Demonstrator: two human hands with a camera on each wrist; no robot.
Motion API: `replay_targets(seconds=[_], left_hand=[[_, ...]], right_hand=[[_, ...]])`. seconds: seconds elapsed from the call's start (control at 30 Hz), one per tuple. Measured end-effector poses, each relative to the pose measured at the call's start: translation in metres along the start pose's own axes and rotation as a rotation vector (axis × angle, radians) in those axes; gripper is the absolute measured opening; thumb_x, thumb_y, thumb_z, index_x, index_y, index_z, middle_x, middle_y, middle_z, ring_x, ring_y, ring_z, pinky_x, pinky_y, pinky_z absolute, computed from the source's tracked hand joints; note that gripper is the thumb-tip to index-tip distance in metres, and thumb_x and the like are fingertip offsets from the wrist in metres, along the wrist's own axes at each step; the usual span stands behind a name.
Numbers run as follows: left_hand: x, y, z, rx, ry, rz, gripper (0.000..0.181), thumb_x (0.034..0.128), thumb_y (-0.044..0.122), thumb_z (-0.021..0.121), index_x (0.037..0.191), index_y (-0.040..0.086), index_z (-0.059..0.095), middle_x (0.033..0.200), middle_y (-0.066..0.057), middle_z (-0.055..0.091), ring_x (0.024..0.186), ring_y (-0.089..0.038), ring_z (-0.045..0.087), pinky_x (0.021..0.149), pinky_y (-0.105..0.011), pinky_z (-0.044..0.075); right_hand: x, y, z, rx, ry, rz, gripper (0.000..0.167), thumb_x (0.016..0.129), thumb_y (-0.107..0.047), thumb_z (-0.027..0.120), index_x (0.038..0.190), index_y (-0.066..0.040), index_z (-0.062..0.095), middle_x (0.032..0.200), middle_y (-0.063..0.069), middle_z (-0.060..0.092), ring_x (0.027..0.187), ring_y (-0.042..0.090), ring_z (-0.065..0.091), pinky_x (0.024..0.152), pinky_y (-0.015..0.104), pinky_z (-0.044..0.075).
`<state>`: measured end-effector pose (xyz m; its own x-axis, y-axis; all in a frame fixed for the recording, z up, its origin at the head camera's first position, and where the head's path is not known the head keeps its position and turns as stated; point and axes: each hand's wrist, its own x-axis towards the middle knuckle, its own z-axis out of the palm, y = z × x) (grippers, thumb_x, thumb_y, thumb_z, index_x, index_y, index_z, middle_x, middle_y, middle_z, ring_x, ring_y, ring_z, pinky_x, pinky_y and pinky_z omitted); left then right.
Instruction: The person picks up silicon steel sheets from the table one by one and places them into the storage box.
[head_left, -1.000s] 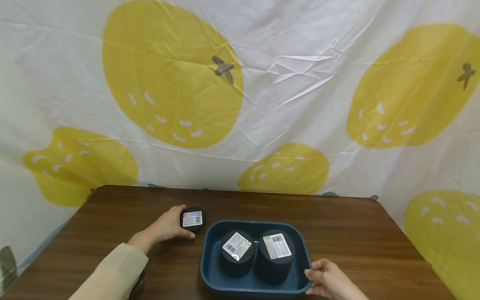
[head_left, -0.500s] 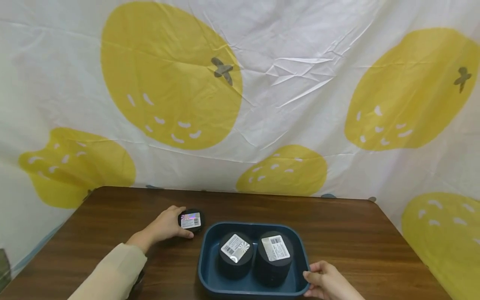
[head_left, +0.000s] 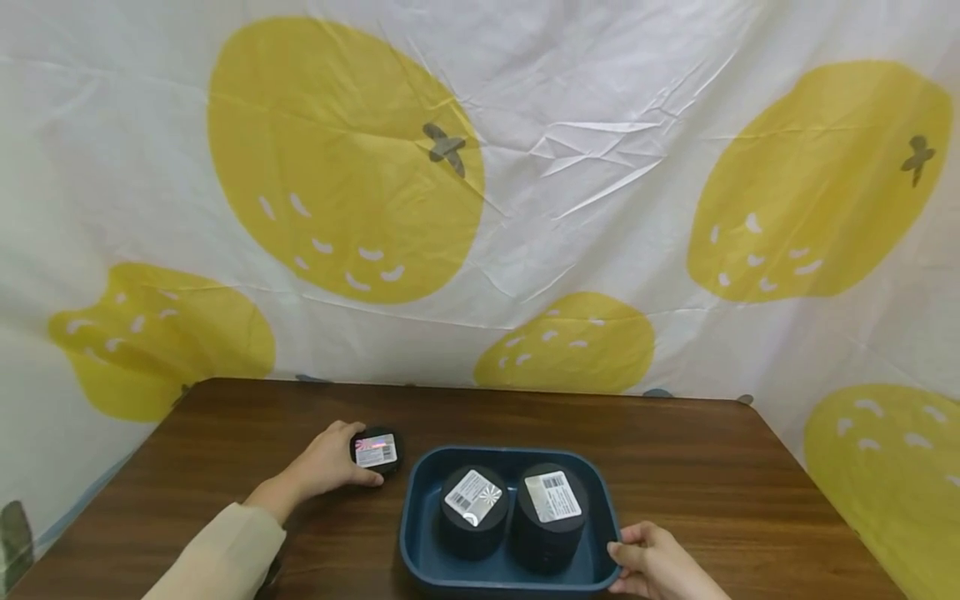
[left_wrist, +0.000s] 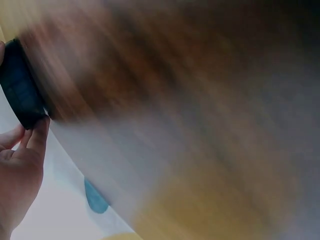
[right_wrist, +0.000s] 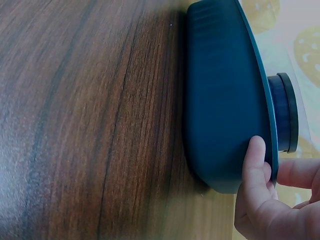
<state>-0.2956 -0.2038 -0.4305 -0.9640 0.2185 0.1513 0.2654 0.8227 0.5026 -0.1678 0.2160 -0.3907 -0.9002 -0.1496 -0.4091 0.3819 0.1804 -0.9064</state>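
Observation:
At the tray's left, my left hand [head_left: 326, 462] grips a low black round jar [head_left: 377, 451] from the side, thumb at the near side and fingers at the far side. A white barcode label covers part of its top. The left wrist view has this hand [left_wrist: 22, 180] at the jar's [left_wrist: 21, 85] edge. My right hand [head_left: 648, 560] pinches the right rim of a dark blue tray [head_left: 495, 450], its thumb and fingers on either side of the wall. Inside the tray stand a black jar [head_left: 474, 508] and a taller-looking one [head_left: 553, 508], both labelled on top.
The brown wooden table [head_left: 697, 483] ends at a back edge, behind which hangs a white cloth [head_left: 585, 192] with yellow fruit prints. A dark object [head_left: 273, 571] is mostly hidden beneath the left sleeve [head_left: 225, 550]. Much of the left wrist view is blurred.
My left hand and its jar have shifted slightly left, a little farther from the tray. The right hand stays on the rim. The head view has tilted a little.

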Motion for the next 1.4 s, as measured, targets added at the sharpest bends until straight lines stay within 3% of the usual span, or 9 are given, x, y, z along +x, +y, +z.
replay_targets(seconds=[0.2,0.4,0.7,1.1,1.4], left_hand=[[-0.007,0.002,-0.009,-0.013,0.012,-0.010,0.093,0.0546,0.041,0.087,0.124,-0.009,0.050,0.111,-0.020,0.054,0.094,-0.029,0.056,0.084,-0.046,0.047],[-0.012,0.012,-0.021,-0.021,0.020,0.013,0.095,0.0559,0.045,0.085,0.127,-0.006,0.049,0.115,-0.019,0.053,0.096,-0.028,0.055,0.084,-0.046,0.046],[-0.021,0.041,-0.033,-0.021,0.019,0.050,0.092,0.0577,0.042,0.086,0.128,-0.005,0.049,0.119,-0.019,0.053,0.100,-0.029,0.054,0.086,-0.046,0.046],[-0.031,0.088,-0.029,-0.084,-0.048,0.132,0.089,0.0566,0.044,0.085,0.128,0.000,0.052,0.114,-0.010,0.055,0.098,-0.022,0.054,0.086,-0.040,0.046],[-0.030,0.104,-0.027,-0.106,-0.089,0.169,0.090,0.0567,0.042,0.085,0.128,-0.001,0.052,0.112,-0.007,0.054,0.095,-0.019,0.054,0.084,-0.038,0.047]], right_hand=[[0.000,0.000,0.002,-0.003,0.003,0.003,0.026,0.093,0.001,0.048,0.107,0.015,0.031,0.082,0.014,0.047,0.064,0.016,0.056,0.064,0.026,0.054],[-0.001,0.000,0.000,0.010,-0.031,-0.044,0.025,0.093,0.001,0.047,0.105,0.015,0.030,0.084,0.013,0.043,0.067,0.017,0.051,0.067,0.027,0.054],[0.000,0.001,-0.001,0.020,-0.039,-0.065,0.025,0.093,0.003,0.044,0.105,0.017,0.027,0.086,0.015,0.043,0.069,0.018,0.050,0.068,0.029,0.055],[0.001,0.003,0.001,0.018,-0.034,-0.108,0.024,0.092,0.004,0.044,0.104,0.018,0.028,0.083,0.015,0.044,0.069,0.017,0.049,0.067,0.028,0.055],[-0.001,0.001,0.003,0.026,-0.020,-0.104,0.026,0.092,0.003,0.045,0.105,0.018,0.027,0.080,0.012,0.043,0.069,0.016,0.047,0.065,0.025,0.054]])
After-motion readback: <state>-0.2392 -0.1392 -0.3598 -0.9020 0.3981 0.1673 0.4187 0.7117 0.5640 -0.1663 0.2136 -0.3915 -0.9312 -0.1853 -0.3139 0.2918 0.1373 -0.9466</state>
